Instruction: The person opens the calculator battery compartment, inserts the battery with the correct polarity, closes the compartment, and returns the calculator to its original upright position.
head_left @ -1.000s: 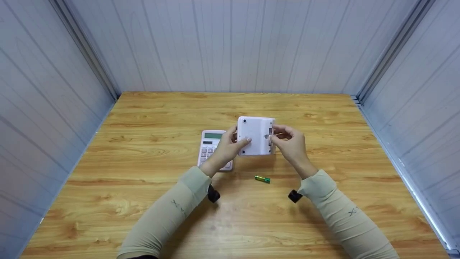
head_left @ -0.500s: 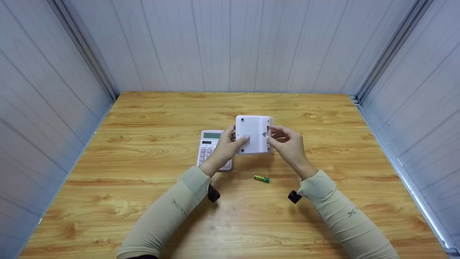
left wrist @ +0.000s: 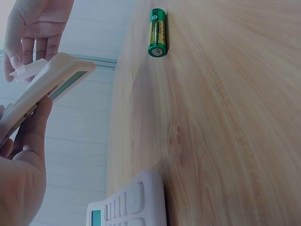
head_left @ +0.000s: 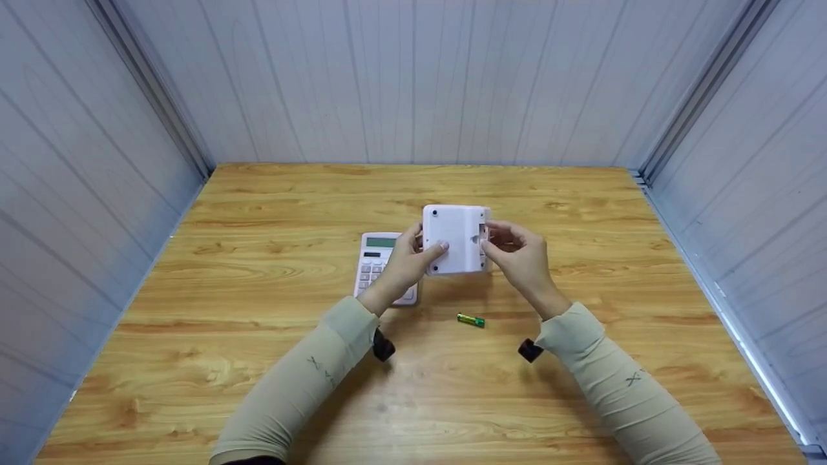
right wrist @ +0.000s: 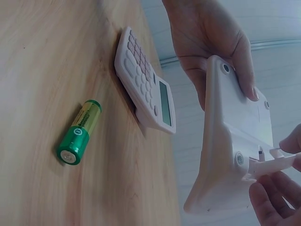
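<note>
I see the left hand (head_left: 404,266) grip a calculator (head_left: 455,232); the right hand (head_left: 524,256) pinches its cover (right wrist: 274,165). One battery (head_left: 470,320) lies on the worktop (head_left: 284,219).

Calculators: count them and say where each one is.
2. One calculator lies face up on the table, partly hidden by the left hand in the head view. That hand holds up the other calculator.

Pale panelling on three sides here: back wall (head_left: 413,84), left wall (head_left: 84,194), right wall (head_left: 743,194), all scored with grey grooves (head_left: 353,64), metal strips (head_left: 150,84) climbing both far corners! Faint swirls (head_left: 35,84) show on the left wall, perhaps grain, too soft to be sure. Below, the wood-patterned tabletop (head_left: 446,400) catches a mild sheen.
</note>
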The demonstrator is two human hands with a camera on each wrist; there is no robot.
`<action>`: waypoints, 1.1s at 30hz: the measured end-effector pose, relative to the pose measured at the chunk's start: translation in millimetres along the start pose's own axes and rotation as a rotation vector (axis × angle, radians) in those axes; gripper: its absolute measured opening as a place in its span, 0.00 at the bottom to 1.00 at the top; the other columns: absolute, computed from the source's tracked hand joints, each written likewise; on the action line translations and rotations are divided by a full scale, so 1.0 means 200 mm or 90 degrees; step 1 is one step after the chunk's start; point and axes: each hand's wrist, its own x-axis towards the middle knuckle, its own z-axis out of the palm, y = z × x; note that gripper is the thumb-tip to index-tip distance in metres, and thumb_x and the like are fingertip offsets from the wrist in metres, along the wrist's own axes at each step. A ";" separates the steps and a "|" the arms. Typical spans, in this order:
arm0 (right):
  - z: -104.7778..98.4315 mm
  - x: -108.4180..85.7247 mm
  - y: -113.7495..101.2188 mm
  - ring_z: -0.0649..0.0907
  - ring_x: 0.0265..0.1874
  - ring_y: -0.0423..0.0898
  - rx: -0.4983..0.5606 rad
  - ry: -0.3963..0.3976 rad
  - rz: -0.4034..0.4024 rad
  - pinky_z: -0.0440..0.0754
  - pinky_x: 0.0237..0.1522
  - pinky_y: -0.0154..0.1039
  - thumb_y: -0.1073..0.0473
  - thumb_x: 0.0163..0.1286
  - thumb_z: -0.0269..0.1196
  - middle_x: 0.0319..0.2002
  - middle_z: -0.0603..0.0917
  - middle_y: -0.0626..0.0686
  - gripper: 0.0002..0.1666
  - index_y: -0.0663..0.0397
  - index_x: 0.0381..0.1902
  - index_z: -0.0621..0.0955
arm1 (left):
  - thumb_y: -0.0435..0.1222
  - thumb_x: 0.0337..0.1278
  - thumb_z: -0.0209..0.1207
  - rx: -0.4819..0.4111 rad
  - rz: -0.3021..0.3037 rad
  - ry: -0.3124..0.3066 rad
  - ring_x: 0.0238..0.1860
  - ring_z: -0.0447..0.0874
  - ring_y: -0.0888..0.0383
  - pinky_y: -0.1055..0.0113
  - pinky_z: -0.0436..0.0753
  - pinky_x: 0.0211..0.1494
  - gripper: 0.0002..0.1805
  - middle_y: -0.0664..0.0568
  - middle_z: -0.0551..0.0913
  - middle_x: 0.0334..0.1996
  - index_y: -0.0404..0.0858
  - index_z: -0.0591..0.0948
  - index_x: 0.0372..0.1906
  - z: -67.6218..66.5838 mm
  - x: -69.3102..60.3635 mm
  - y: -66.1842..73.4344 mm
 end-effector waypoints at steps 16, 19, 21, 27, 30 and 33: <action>-0.05 0.02 0.02 0.88 0.41 0.40 -0.012 0.027 -0.005 0.88 0.44 0.26 0.71 0.68 0.73 0.45 0.90 0.67 0.18 0.67 0.56 0.88 | 0.31 0.77 0.62 -0.008 0.012 0.003 0.63 0.89 0.38 0.52 0.93 0.60 0.32 0.32 0.85 0.65 0.34 0.68 0.80 -0.01 -0.01 0.01; -0.06 0.02 0.02 0.87 0.40 0.36 -0.021 0.028 -0.002 0.87 0.45 0.25 0.71 0.68 0.73 0.45 0.90 0.65 0.18 0.67 0.56 0.88 | 0.31 0.77 0.62 -0.012 0.014 0.001 0.64 0.88 0.38 0.51 0.92 0.61 0.33 0.32 0.84 0.65 0.34 0.67 0.80 -0.01 -0.01 0.01; -0.06 0.02 0.02 0.87 0.40 0.36 -0.027 0.030 -0.002 0.88 0.45 0.25 0.71 0.68 0.73 0.45 0.90 0.63 0.18 0.66 0.56 0.88 | 0.31 0.77 0.62 -0.013 0.013 0.001 0.64 0.88 0.38 0.51 0.92 0.61 0.33 0.32 0.84 0.66 0.35 0.67 0.81 -0.01 -0.01 0.01; -0.09 0.03 0.03 0.87 0.41 0.37 -0.043 0.036 -0.004 0.87 0.47 0.24 0.70 0.69 0.73 0.46 0.90 0.65 0.18 0.65 0.56 0.89 | 0.32 0.77 0.62 -0.012 0.006 0.002 0.64 0.89 0.39 0.51 0.92 0.61 0.33 0.33 0.85 0.65 0.36 0.67 0.81 -0.02 -0.01 0.02; -0.10 0.03 0.04 0.86 0.40 0.36 -0.048 0.039 0.000 0.87 0.47 0.24 0.71 0.68 0.73 0.46 0.90 0.67 0.19 0.66 0.56 0.88 | 0.32 0.77 0.62 -0.010 0.001 0.004 0.64 0.88 0.39 0.51 0.92 0.61 0.33 0.34 0.84 0.66 0.36 0.68 0.81 -0.02 -0.01 0.02; -0.11 0.03 0.04 0.86 0.40 0.36 -0.051 0.040 0.010 0.87 0.46 0.23 0.71 0.68 0.73 0.46 0.90 0.68 0.19 0.67 0.56 0.87 | 0.32 0.77 0.63 -0.008 0.000 0.005 0.65 0.88 0.40 0.52 0.92 0.62 0.33 0.34 0.84 0.66 0.37 0.67 0.81 -0.02 -0.01 0.02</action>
